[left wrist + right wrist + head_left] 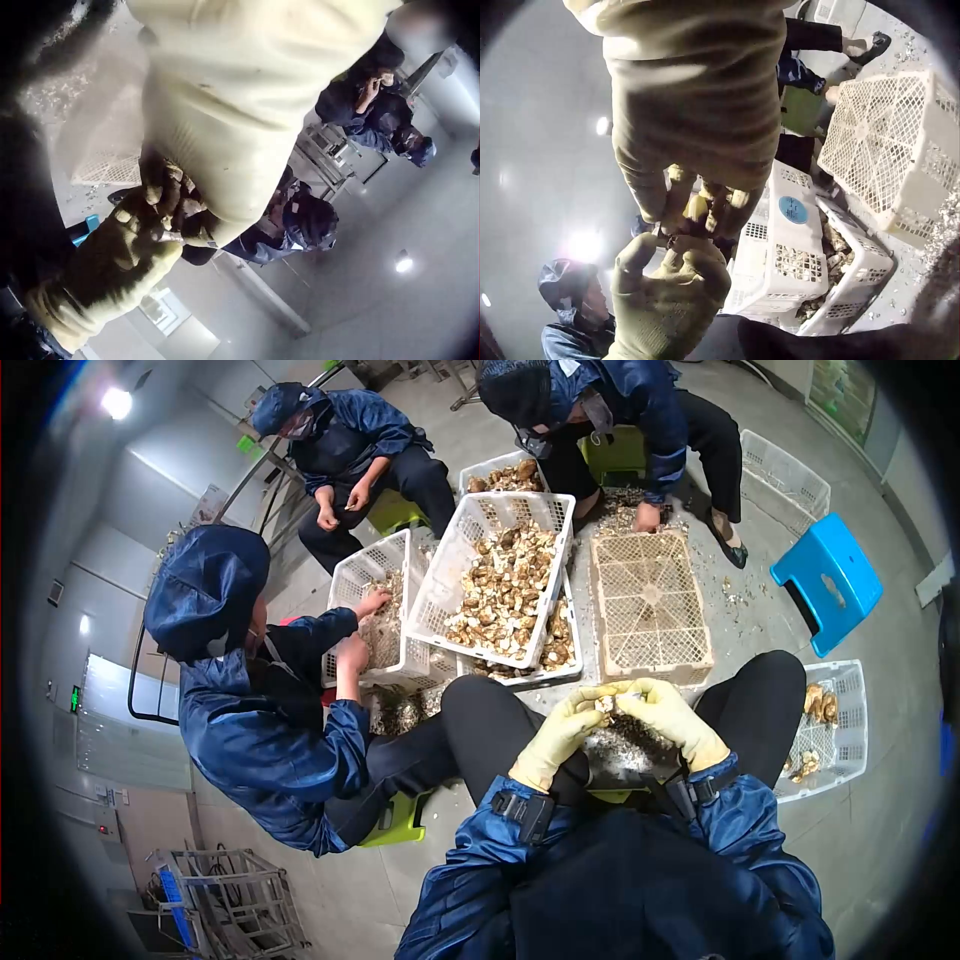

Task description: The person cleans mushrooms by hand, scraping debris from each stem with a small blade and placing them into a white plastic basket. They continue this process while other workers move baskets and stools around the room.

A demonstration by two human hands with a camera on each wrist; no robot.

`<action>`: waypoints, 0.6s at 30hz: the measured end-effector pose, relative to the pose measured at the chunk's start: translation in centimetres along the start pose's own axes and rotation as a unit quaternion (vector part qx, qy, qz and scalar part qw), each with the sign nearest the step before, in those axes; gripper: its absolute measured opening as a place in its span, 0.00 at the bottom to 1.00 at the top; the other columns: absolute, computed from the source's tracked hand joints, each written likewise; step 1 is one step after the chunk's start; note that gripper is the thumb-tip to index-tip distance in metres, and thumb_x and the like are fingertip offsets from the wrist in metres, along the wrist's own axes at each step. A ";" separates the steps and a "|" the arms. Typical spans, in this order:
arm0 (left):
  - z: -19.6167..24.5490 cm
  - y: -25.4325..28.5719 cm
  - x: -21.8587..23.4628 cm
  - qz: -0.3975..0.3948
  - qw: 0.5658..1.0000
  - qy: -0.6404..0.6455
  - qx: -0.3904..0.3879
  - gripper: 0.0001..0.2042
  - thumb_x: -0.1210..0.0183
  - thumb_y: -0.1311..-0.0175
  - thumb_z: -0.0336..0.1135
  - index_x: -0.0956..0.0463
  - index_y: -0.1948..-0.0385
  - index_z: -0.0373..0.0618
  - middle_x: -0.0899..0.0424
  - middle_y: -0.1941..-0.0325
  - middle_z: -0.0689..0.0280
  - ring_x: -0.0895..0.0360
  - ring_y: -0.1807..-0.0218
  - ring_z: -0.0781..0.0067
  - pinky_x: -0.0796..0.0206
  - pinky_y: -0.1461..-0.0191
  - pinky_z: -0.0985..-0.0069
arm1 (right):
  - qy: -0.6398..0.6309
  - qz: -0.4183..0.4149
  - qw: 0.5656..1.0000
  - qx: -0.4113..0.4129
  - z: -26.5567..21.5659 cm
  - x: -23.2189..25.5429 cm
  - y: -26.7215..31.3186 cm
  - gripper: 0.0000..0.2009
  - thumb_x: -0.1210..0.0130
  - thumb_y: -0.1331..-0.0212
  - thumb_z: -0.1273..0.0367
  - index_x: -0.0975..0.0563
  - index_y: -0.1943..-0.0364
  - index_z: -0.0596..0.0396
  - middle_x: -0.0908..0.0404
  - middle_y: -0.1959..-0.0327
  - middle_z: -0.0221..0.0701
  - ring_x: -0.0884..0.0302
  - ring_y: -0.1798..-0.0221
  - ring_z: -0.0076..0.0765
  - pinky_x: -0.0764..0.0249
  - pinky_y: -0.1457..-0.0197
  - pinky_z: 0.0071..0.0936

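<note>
Both hands wear pale yellow gloves and meet in front of the knees. My left hand (560, 738) pinches a small brown-and-white mushroom (605, 705) between thumb and fingers. Opposite it, my right hand (672, 716) has its fingers curled in against the same mushroom, with a small whitish bit at the fingertips. In the right wrist view the fingers of both hands come together and hide most of the mushroom. Seen from the left wrist, the right glove (124, 259) closes in from the lower left. I cannot tell whether the right fingers also hold a small tool.
Ahead, a white basket (425, 610) full of mushrooms is stacked on another. An upturned crate (652, 605) stands beside it, dark scraps around. At right are a blue stool (835, 585) and a white basket (850, 735) with some mushrooms. Three people sit around, one close at left (270, 730).
</note>
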State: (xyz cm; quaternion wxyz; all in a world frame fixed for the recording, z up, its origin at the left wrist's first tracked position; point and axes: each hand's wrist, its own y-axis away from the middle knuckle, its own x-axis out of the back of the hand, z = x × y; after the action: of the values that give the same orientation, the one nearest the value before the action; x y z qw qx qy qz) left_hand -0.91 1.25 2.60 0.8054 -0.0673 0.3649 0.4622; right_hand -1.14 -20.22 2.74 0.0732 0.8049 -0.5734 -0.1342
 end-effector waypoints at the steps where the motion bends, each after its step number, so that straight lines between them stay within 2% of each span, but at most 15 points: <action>1: 0.4 0.5 -0.5 -0.005 1.000 0.028 0.011 0.20 0.45 0.34 0.26 0.30 0.39 0.40 0.23 0.42 0.64 0.25 0.45 0.75 0.32 0.40 0.77 | -0.018 0.008 1.000 0.009 0.0 0.0 -0.1 0.16 0.40 0.36 0.68 0.22 0.50 0.64 0.18 0.57 0.32 0.22 0.57 0.22 0.25 0.51 0.20; 3: 0.1 0.1 -1.0 0.010 0.994 -0.094 -0.053 0.21 0.48 0.32 0.25 0.32 0.37 0.39 0.24 0.40 0.62 0.25 0.45 0.74 0.32 0.39 0.76 | -0.054 0.022 0.998 0.027 -0.2 -0.3 -0.2 0.15 0.42 0.35 0.69 0.23 0.49 0.65 0.18 0.56 0.33 0.21 0.57 0.23 0.24 0.52 0.20; 5: 0.2 0.2 -2.2 0.033 0.997 -0.020 -0.062 0.23 0.52 0.30 0.24 0.38 0.33 0.37 0.26 0.38 0.59 0.26 0.45 0.70 0.32 0.39 0.75 | -0.081 0.040 0.995 0.030 0.2 -0.5 -0.5 0.16 0.42 0.35 0.70 0.24 0.47 0.66 0.18 0.57 0.33 0.21 0.58 0.22 0.24 0.53 0.19; 6: -0.2 0.0 -1.6 0.022 0.983 -0.145 -0.111 0.23 0.52 0.29 0.24 0.38 0.33 0.37 0.26 0.39 0.58 0.25 0.45 0.70 0.32 0.39 0.75 | -0.087 0.041 0.995 0.028 0.4 -0.4 -0.6 0.16 0.42 0.35 0.71 0.25 0.47 0.66 0.18 0.57 0.32 0.21 0.59 0.22 0.24 0.53 0.19; 7: -1.0 -0.4 -0.4 0.011 0.951 -0.267 -0.157 0.22 0.52 0.29 0.25 0.38 0.33 0.36 0.26 0.39 0.58 0.25 0.45 0.70 0.31 0.39 0.75 | -0.093 0.042 0.994 0.026 0.7 -0.3 -0.6 0.16 0.42 0.36 0.71 0.25 0.47 0.66 0.18 0.57 0.32 0.21 0.59 0.21 0.24 0.53 0.19; 8: -1.3 -0.6 0.1 -0.001 0.901 -0.385 -0.200 0.22 0.52 0.29 0.25 0.39 0.33 0.36 0.26 0.40 0.58 0.25 0.45 0.70 0.31 0.39 0.75 | -0.099 0.043 0.994 0.025 0.6 -0.3 -0.6 0.16 0.42 0.36 0.71 0.25 0.47 0.66 0.18 0.57 0.32 0.21 0.59 0.20 0.24 0.53 0.18; 9: -1.6 -0.8 0.6 0.007 0.968 -0.217 -0.122 0.22 0.52 0.28 0.27 0.38 0.34 0.37 0.25 0.40 0.58 0.25 0.44 0.69 0.30 0.40 0.74 | -0.075 0.058 0.995 0.023 0.1 -0.4 -0.4 0.15 0.41 0.37 0.72 0.24 0.49 0.66 0.18 0.57 0.32 0.22 0.60 0.20 0.24 0.52 0.18; 10: -2.0 -0.9 1.0 0.041 0.997 -0.033 -0.055 0.21 0.52 0.28 0.28 0.37 0.34 0.37 0.25 0.41 0.59 0.24 0.44 0.68 0.29 0.41 0.74 | -0.086 0.059 0.994 0.021 0.1 -0.3 -0.6 0.14 0.41 0.37 0.73 0.24 0.49 0.66 0.18 0.57 0.31 0.22 0.60 0.20 0.24 0.54 0.18; 12: -1.2 -0.7 1.0 0.037 0.988 0.150 0.011 0.21 0.51 0.27 0.29 0.37 0.34 0.37 0.25 0.41 0.59 0.24 0.43 0.66 0.30 0.40 0.73 | -0.108 0.061 0.992 0.016 0.5 -0.1 -1.0 0.13 0.43 0.36 0.75 0.23 0.50 0.68 0.18 0.56 0.31 0.22 0.61 0.20 0.24 0.56 0.18; 13: -1.2 -0.6 0.8 0.039 0.988 0.151 0.005 0.21 0.52 0.26 0.31 0.37 0.34 0.40 0.25 0.41 0.59 0.24 0.43 0.65 0.30 0.40 0.72 | -0.124 0.068 0.989 0.036 1.4 -0.1 -1.4 0.13 0.43 0.36 0.76 0.23 0.50 0.70 0.18 0.51 0.33 0.23 0.60 0.20 0.25 0.55 0.18; 16: -0.6 -0.4 -0.5 0.050 0.986 0.160 -0.017 0.21 0.54 0.26 0.31 0.37 0.33 0.42 0.25 0.40 0.59 0.23 0.45 0.67 0.29 0.42 0.72 | -0.124 0.056 0.990 0.040 1.2 -0.1 -1.3 0.12 0.44 0.36 0.76 0.22 0.51 0.69 0.19 0.47 0.33 0.23 0.59 0.20 0.25 0.53 0.18; 17: -0.9 -0.6 -0.3 0.056 0.986 0.154 -0.029 0.21 0.54 0.26 0.29 0.37 0.32 0.44 0.25 0.40 0.60 0.23 0.46 0.69 0.29 0.42 0.72 | -0.097 0.051 0.993 0.032 1.4 -0.1 -1.3 0.08 0.43 0.36 0.73 0.21 0.58 0.66 0.20 0.44 0.33 0.23 0.56 0.20 0.25 0.51 0.19; 18: -1.2 -0.7 -0.2 0.045 0.995 -0.016 -0.092 0.21 0.54 0.26 0.28 0.37 0.33 0.43 0.26 0.40 0.60 0.24 0.44 0.69 0.30 0.41 0.73 | -0.077 0.052 0.995 0.045 1.6 0.0 -1.4 0.08 0.43 0.36 0.72 0.21 0.59 0.65 0.20 0.44 0.33 0.23 0.57 0.20 0.26 0.51 0.18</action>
State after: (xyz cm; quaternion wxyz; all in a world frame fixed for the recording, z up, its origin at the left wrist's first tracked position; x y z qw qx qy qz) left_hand -1.02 0.23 1.70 0.7800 -0.1172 0.3111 0.5302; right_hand -0.37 -19.68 0.85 -0.0002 0.7637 -0.6239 -0.1657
